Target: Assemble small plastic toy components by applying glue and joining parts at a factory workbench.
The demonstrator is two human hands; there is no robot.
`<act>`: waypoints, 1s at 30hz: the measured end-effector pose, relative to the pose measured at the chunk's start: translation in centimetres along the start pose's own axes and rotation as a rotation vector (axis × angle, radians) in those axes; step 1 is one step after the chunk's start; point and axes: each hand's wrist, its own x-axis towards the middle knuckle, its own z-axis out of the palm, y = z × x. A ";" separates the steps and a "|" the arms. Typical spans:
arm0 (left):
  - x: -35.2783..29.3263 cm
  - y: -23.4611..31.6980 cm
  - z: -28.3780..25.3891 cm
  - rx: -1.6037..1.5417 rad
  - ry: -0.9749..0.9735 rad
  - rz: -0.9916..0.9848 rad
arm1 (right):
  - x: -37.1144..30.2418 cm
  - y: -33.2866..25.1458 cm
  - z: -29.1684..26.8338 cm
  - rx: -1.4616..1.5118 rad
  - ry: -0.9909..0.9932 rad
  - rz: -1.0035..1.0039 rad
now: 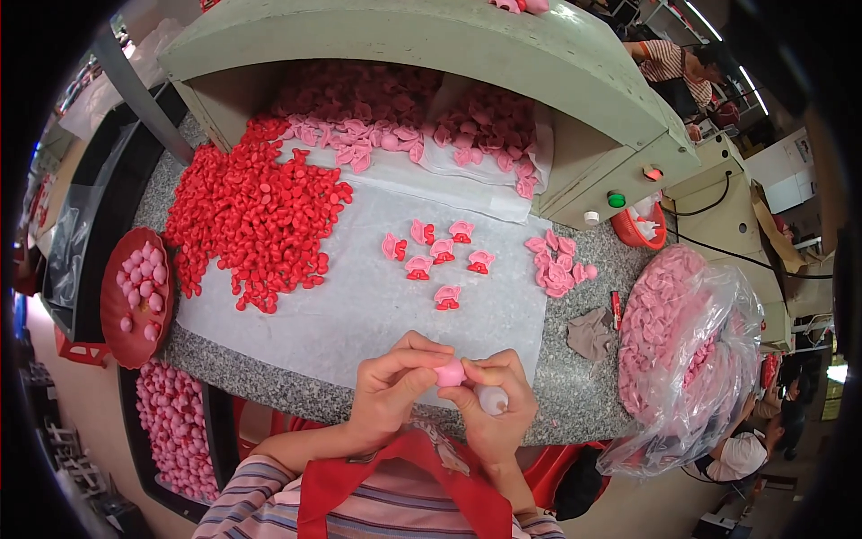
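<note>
At the near edge of the table, my left hand (392, 388) pinches a small round pink plastic piece (450, 372) between thumb and fingers. My right hand (499, 409) meets it from the other side, its thumb and forefinger at the piece. Held in the right palm is a small translucent white bottle (491, 400); its tip is hard to make out. Beyond the hands, several pink pieces joined to red bases (447, 297) stand apart from each other on a white sheet (359, 269).
Red parts (256, 211) heap at left, beside a red dish (132, 346) of pink balls. Pink parts fill a pale green machine opening (359, 135). A small pink pile (558, 265), grey cloth (589, 335), red marker (616, 309) and plastic bag of pink parts (669, 359) lie right.
</note>
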 end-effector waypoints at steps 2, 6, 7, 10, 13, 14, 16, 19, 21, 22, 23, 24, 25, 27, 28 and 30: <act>0.5 0.7 -0.4 0.116 0.004 0.011 | 0.5 0.1 -0.8 -0.061 -0.119 0.173; 1.8 3.4 0.6 0.422 -0.117 -0.148 | 1.2 -0.3 -1.2 -0.059 -0.157 0.099; 1.9 3.8 0.9 0.446 -0.067 -0.252 | 1.2 -0.1 -1.3 -0.041 -0.181 0.093; 2.2 3.4 0.6 0.235 -0.009 -0.310 | 0.9 0.5 -1.1 0.218 -0.170 0.210; 1.7 1.8 0.0 0.066 -0.170 -0.144 | 0.4 1.5 -0.8 0.578 -0.107 0.313; 1.6 1.7 0.0 0.065 -0.166 -0.141 | 0.3 1.8 -0.7 0.696 -0.078 0.289; 1.5 1.8 0.1 -0.069 -0.144 -0.262 | 0.0 1.9 -0.3 0.697 -0.081 0.266; 1.5 2.0 0.2 -0.205 -0.091 -0.355 | 0.1 1.0 -0.8 0.660 -0.105 0.299; 1.6 2.0 0.4 -0.018 -0.109 -0.227 | 0.4 0.3 -1.5 0.620 -0.125 0.357; 1.6 2.0 0.6 0.169 -0.127 -0.099 | 0.6 0.0 -1.9 0.542 -0.154 0.352; 1.7 2.0 0.8 0.168 -0.130 -0.100 | 0.7 -0.1 -2.0 0.464 -0.182 0.346; 1.8 2.0 1.0 0.258 -0.158 -0.033 | 0.7 0.0 -2.0 0.463 -0.179 0.345; 1.8 2.0 1.2 0.349 -0.186 0.036 | 0.7 0.1 -1.8 0.616 -0.118 0.401; 1.8 2.0 1.4 0.433 -0.181 0.068 | 0.5 0.7 -1.3 0.767 -0.051 0.452; 1.7 2.0 1.4 0.519 -0.172 0.102 | 0.4 1.3 -1.1 0.855 -0.073 0.388; 1.9 1.8 1.7 0.553 -0.165 0.138 | 0.3 2.0 -1.1 0.940 -0.091 0.321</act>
